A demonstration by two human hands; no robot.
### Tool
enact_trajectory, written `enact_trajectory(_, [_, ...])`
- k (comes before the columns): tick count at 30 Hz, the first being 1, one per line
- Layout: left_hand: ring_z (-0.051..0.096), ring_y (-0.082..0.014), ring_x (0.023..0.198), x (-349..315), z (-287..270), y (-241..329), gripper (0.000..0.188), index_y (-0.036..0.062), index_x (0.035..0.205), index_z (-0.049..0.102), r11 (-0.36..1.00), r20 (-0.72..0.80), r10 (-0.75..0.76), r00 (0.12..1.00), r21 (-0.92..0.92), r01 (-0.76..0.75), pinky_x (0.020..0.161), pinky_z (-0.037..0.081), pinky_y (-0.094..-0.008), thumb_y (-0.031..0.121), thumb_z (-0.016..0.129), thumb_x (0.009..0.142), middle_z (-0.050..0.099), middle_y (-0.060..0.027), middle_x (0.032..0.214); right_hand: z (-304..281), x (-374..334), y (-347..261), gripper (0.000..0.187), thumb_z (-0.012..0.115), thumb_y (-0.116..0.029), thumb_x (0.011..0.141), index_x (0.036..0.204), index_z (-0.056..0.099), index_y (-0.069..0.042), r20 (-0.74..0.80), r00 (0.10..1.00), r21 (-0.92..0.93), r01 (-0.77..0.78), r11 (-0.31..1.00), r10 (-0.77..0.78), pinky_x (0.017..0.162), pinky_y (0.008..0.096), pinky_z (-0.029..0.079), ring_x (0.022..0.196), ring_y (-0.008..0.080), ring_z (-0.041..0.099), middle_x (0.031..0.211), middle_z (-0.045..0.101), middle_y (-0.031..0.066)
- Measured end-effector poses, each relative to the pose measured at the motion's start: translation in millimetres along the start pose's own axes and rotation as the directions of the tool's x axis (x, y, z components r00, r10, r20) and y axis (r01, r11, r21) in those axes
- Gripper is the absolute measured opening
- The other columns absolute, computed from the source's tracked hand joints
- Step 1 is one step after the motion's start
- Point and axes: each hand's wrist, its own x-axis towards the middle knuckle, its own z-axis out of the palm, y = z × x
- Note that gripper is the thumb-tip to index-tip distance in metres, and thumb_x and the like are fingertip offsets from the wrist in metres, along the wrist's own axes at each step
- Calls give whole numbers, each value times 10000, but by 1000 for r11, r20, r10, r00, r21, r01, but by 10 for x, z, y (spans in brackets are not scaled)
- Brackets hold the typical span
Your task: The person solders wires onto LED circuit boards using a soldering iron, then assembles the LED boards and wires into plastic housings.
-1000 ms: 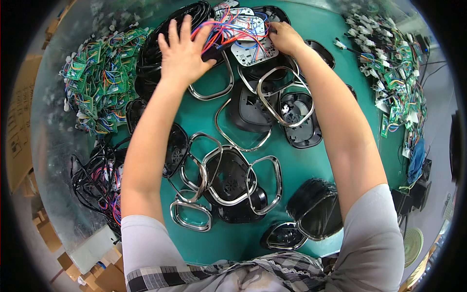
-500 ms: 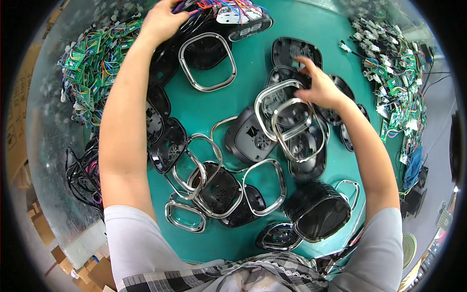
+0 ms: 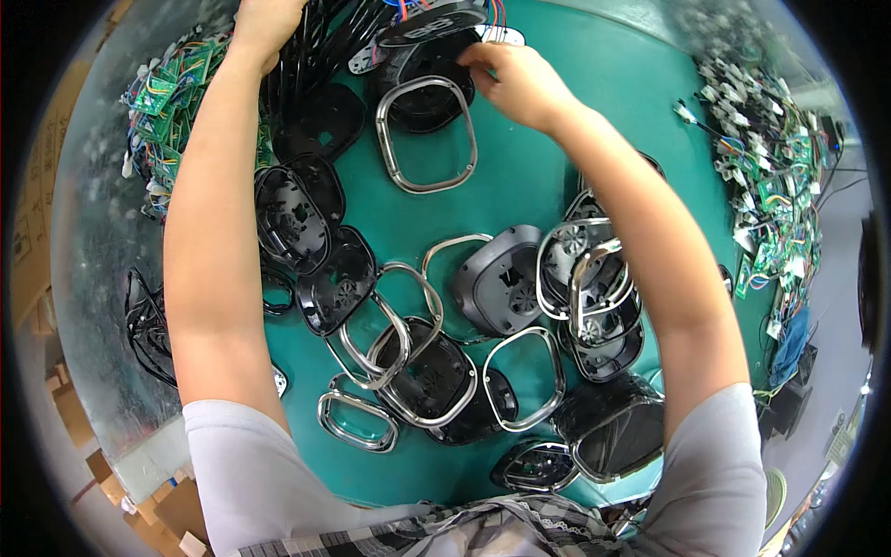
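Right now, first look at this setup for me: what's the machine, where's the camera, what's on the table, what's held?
No machine: these are a person's bare hands. All pictures come from one wide fisheye camera on the person's head, looking down, so straight edges bend.

On the smooth green tabletop lie dished black plastic shells and silver rounded frames. Green circuit boards with coloured wires are heaped left; a tangle of boards and white connectors lies right.

The left hand, cut off by the upper edge, is beside glossy black cables. The right hand's fingertips are at an upper black shell; whether either hand grips anything is unclear.
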Motion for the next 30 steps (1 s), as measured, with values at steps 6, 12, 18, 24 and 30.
enact_trajectory(6, [588, -135, 931, -20, -136, -7, 346, 4, 1115, 546, 995, -36, 47, 998, -91, -50, 848, 453, -255, -57, 563, 775, 621, -55, 1018, 656, 261, -137, 333, 593, -307, 844, 1131, 639, -144, -82, 978, -363, 148, 920, -190, 966, 437, 414, 1209, 246, 493, 1204, 596, 56])
enact_trajectory(12, [613, -189, 965, -103, -390, -418, 330, -14, 1096, 538, 588, 287, 168, 943, -797, 137, 882, 494, -301, -80, 554, 774, 628, -99, 1022, 308, -462, -862, 432, 667, -275, 782, 1169, 580, -104, 419, 899, -192, 223, 956, -126, 1007, 452, 373, 1267, 319, 430, 1241, 566, 125])
enact_trajectory(18, [595, -305, 999, -709, 425, 300, 429, 149, 1137, 559, 715, 89, 44, 995, 693, -94, 875, 462, -413, 246, 722, 751, 612, -128, 1043, -228, -1432, -928, 209, 570, -128, 858, 1051, 582, -49, 497, 861, 171, 22, 985, -106, 873, 426, 486, 1079, 331, 555, 1035, 621, 179])
enact_trajectory(24, [317, -314, 1316, -1544, 187, 521, 794, 170, 1350, 419, 394, 317, 186, 930, 843, -366, 1072, 243, -508, 389, 775, 675, 376, -118, 1388, -541, -2126, -1073, 158, 564, -114, 901, 1032, 581, -28, 369, 929, 144, -17, 989, -37, 793, 398, 492, 922, 352, 585, 967, 626, 149])
enact_trajectory(30, [494, -249, 1065, -2786, -437, 309, 512, 218, 1219, 506, 413, 123, 196, 973, 889, -196, 901, 385, -405, 310, 711, 759, 485, -34, 1118, -1097, -2632, -1565, 206, 505, -162, 953, 1085, 588, -27, 261, 835, 519, -544, 659, 484, 610, 293, 502, 665, 181, 654, 872, 670, 90])
